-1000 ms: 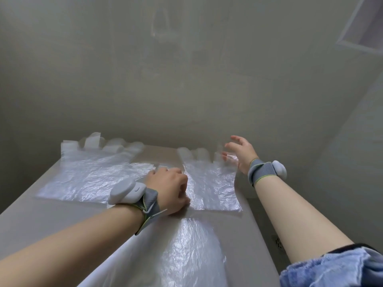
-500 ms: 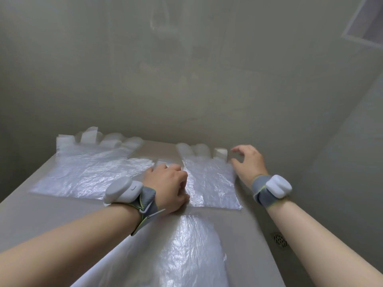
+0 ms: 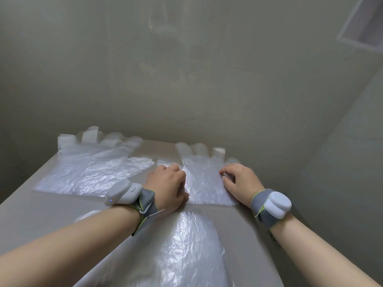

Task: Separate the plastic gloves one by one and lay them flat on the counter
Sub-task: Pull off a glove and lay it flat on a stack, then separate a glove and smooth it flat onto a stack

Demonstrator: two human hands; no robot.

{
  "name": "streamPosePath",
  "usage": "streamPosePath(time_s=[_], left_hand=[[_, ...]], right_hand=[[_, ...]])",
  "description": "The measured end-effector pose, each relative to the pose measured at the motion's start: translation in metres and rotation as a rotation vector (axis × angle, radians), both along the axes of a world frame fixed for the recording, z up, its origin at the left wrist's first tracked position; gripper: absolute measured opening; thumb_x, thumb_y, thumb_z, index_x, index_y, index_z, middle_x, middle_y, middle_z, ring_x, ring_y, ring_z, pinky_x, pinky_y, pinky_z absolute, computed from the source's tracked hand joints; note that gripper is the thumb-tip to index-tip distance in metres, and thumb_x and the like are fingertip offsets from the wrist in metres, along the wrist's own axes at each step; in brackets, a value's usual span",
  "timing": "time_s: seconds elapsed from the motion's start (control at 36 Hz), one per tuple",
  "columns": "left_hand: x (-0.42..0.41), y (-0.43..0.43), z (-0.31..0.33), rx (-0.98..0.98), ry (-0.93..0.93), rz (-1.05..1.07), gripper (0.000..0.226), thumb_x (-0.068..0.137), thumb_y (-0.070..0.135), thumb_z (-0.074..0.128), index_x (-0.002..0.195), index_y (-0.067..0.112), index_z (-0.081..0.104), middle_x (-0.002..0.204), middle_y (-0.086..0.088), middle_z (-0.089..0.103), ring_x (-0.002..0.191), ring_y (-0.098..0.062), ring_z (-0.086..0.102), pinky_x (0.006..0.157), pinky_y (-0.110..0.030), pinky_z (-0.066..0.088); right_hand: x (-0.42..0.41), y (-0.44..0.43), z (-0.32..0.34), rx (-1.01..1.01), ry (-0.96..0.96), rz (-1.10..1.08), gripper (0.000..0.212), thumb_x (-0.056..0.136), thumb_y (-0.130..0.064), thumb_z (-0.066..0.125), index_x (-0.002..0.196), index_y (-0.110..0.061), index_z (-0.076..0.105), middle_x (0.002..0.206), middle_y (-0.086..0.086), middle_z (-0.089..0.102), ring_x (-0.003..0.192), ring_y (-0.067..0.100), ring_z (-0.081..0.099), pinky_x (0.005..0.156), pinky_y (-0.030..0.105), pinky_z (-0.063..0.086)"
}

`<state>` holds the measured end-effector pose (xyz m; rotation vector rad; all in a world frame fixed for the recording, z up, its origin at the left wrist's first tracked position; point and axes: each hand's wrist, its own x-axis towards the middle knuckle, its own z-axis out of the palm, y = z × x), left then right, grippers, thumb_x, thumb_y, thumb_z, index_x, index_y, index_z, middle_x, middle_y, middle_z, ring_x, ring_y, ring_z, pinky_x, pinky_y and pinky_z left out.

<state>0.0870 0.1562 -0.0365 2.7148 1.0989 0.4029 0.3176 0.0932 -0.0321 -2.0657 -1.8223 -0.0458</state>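
- The counter [image 3: 41, 220] holds one glove [image 3: 93, 172] flat at the far left. A second glove [image 3: 204, 183] lies just beside it, fingers toward the wall [image 3: 186, 79].
- More plastic [image 3: 182, 245] lies nearer. I cannot tell whether it is one glove or several stuck together.
- The left hand [image 3: 167, 183] rests on the second glove's left edge with its fingers curled under. Whether it pinches film or only presses, I cannot tell.
- The right hand [image 3: 240, 181] is arched, its fingertips [image 3: 222, 172] pressing on the right edge. It appears to hold nothing.
- Likely step: smoothing the second glove flat.
- Risk: one finger of that glove is folded up by the wall. It will probably stay creased if only the palm is pressed.
- Risk: the film is thin and probably clings to skin. Lifting either hand quickly could pull the glove up or wrinkle it.
- Risk: the second glove's thumb seems to lie very near the first glove. A sideways drag could overlap them.
- Risk: the right edge sits near the counter's rim. An outward sweep could slide the glove off.
- Risk: the forearms hang over the near plastic, so lowering them could shift or crumple it.
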Motion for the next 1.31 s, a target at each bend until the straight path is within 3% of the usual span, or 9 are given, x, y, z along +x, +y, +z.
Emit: streamPosePath(time_s=[0.28,0.39,0.5,0.64,0.72,0.81,0.92,1.08,1.31], left_hand=[[-0.006,-0.003,0.009,-0.161,-0.251,0.032,0.039,0.069,0.052,0.044,0.083,0.024,0.067,0.095,0.003,0.061,0.096,-0.018,0.054,0.086,-0.028,0.036],[-0.013,-0.005,0.018,-0.207,-0.337,0.077,0.039,0.069,0.05,0.046,0.087,0.023,0.067,0.099,0.002,0.063,0.102,-0.017,0.054,0.087,-0.027,0.037],[-0.022,-0.014,0.029,-0.241,-0.363,0.091,0.041,0.068,0.049,0.046,0.093,0.023,0.066,0.105,0.002,0.061,0.105,-0.017,0.052,0.082,-0.022,0.033],[-0.046,-0.039,0.038,-0.219,-0.411,0.073,0.023,0.084,0.039,0.06,0.1,0.024,0.067,0.1,0.009,0.059,0.102,-0.011,0.053,0.083,-0.023,0.037],[-0.063,-0.064,0.043,-0.213,-0.413,0.035,0.035,0.078,0.047,0.055,0.103,0.026,0.066,0.105,0.013,0.061,0.101,-0.006,0.054,0.086,-0.023,0.042],[-0.078,-0.091,0.047,-0.213,-0.443,-0.001,0.026,0.084,0.039,0.063,0.106,0.027,0.065,0.103,0.017,0.058,0.1,-0.004,0.054,0.082,-0.016,0.04],[-0.093,-0.127,0.047,-0.202,-0.45,-0.055,0.054,0.066,0.061,0.043,0.104,0.029,0.064,0.102,0.017,0.061,0.096,-0.001,0.056,0.085,-0.019,0.043],[-0.102,-0.158,0.03,-0.191,-0.477,-0.047,0.055,0.065,0.062,0.042,0.102,0.029,0.065,0.099,0.023,0.057,0.094,0.004,0.053,0.082,-0.004,0.034],[-0.102,-0.172,0.008,-0.132,-0.324,0.0,0.075,0.064,0.071,0.038,0.116,0.023,0.062,0.113,0.011,0.057,0.105,-0.009,0.052,0.089,-0.018,0.034]], right_hand=[[-0.003,-0.006,0.003,0.048,0.019,-0.016,0.021,0.086,-0.009,0.057,0.103,-0.009,0.069,0.107,0.006,0.066,0.103,0.027,0.058,0.088,0.029,0.042],[-0.012,-0.017,0.012,0.041,0.049,-0.007,0.021,0.086,-0.011,0.057,0.105,-0.012,0.069,0.111,0.003,0.065,0.108,0.022,0.056,0.092,0.025,0.038],[-0.03,-0.036,0.026,0.06,0.098,0.028,0.023,0.086,-0.008,0.057,0.105,-0.013,0.069,0.109,-0.002,0.064,0.092,0.008,0.048,0.083,0.015,0.032],[-0.065,-0.074,0.044,0.099,0.282,0.013,0.021,0.087,-0.014,0.058,0.1,-0.026,0.068,0.104,-0.015,0.062,0.095,0.002,0.054,0.078,0.006,0.036],[-0.092,-0.101,0.048,0.113,0.405,0.004,0.02,0.087,-0.015,0.059,0.094,-0.031,0.069,0.104,-0.018,0.063,0.097,-0.003,0.055,0.076,0.0,0.037],[-0.117,-0.127,0.049,0.123,0.482,0.0,0.02,0.086,-0.013,0.061,0.092,-0.031,0.069,0.101,-0.02,0.064,0.1,-0.009,0.053,0.077,0.0,0.038],[-0.14,-0.159,0.045,0.145,0.554,-0.065,0.019,0.086,-0.016,0.062,0.092,-0.032,0.07,0.097,-0.024,0.063,0.094,-0.011,0.055,0.073,0.001,0.038],[-0.166,-0.191,0.033,0.197,0.647,-0.202,0.016,0.087,-0.022,0.062,0.094,-0.035,0.069,0.092,-0.025,0.06,0.086,0.003,0.058,0.067,0.006,0.04],[-0.171,-0.203,0.033,0.164,0.666,-0.206,0.017,0.087,-0.021,0.061,0.094,-0.034,0.069,0.093,-0.021,0.062,0.086,0.003,0.059,0.071,0.013,0.044]])
